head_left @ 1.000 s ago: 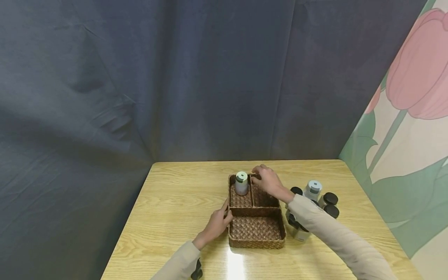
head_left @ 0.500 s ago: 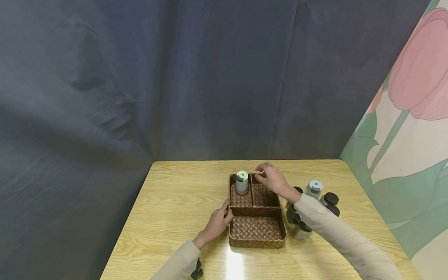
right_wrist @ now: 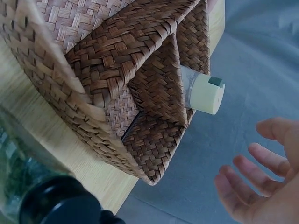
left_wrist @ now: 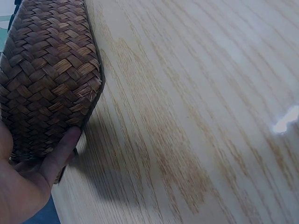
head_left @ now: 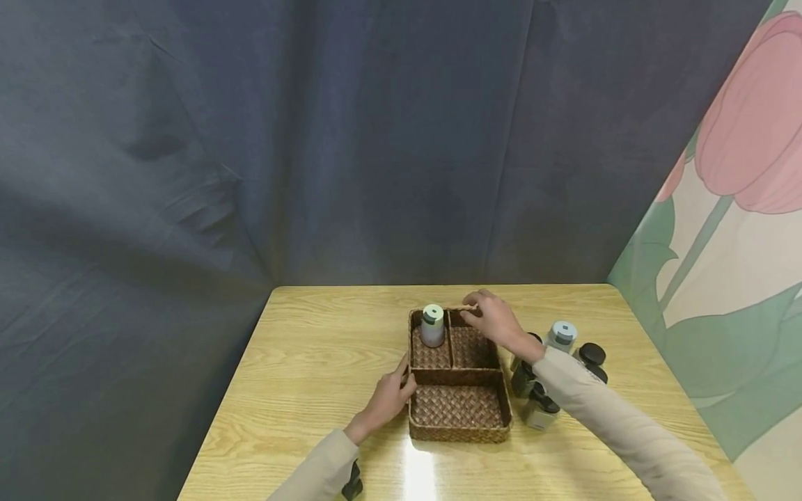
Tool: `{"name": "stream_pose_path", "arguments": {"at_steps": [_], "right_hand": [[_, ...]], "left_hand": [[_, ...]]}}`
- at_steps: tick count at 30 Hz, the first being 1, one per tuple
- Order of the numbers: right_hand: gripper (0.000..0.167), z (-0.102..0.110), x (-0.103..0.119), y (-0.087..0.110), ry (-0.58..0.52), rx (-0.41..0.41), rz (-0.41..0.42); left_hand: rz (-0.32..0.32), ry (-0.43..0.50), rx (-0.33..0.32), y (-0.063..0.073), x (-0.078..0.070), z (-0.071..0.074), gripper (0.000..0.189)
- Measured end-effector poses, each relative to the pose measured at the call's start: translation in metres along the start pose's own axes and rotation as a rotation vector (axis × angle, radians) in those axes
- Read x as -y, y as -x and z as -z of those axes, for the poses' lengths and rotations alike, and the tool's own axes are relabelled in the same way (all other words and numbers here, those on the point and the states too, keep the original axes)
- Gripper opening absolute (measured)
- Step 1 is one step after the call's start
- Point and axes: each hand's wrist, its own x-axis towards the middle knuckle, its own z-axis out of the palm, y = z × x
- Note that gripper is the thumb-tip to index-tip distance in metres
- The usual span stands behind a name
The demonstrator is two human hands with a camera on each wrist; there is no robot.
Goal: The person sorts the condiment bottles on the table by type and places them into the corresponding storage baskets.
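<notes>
A brown woven basket (head_left: 460,434) with three compartments sits on the table. Its back left compartment holds an upright bottle (head_left: 432,328) with a pale green cap. My left hand (head_left: 387,400) grips the basket's left wall. In the left wrist view, a finger lies against the outer weave (left_wrist: 51,70) close to the tabletop. Over the back right compartment hovers my right hand (head_left: 491,319), its fingers loosely bent with nothing between them. The right wrist view shows that hand (right_wrist: 266,177) apart from the woven wall (right_wrist: 159,144) and the capped bottle (right_wrist: 205,93).
Several jars with black lids (head_left: 592,353) and a white-capped bottle (head_left: 562,334) stand right of the basket, partly behind the right sleeve. A dark curtain (head_left: 388,139) hangs behind the wooden table (head_left: 313,334). On the right is a wall with painted tulips (head_left: 745,111).
My right hand has drifted slightly right along the basket's back edge, uncovering more of the back right compartment. The left hand, basket and bottle stay put.
</notes>
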Motion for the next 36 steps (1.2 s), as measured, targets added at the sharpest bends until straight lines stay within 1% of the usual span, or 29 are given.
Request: {"name": "stream_pose_path", "arguments": {"at_steps": [10,18,21,26,36], "right_hand": [[0.022,0.007,-0.003,0.003,0.015,-0.014,0.020],[0.018,0.012,-0.007,0.002,0.044,-0.041,0.038],[0.019,0.013,-0.008,0.003,0.051,-0.045,0.042],[0.023,0.017,-0.011,0.004,0.061,-0.035,0.036],[0.024,0.028,-0.019,0.014,0.080,-0.013,-0.001]], "left_hand": [[0.001,-0.015,-0.008,0.000,0.004,-0.001,0.062],[0.005,-0.028,-0.010,-0.001,0.003,0.001,0.062],[-0.003,-0.030,-0.013,0.000,0.002,0.001,0.062],[-0.010,-0.030,-0.018,0.000,0.003,0.001,0.062],[-0.001,0.001,0.001,0.001,0.003,0.002,0.062]]}}
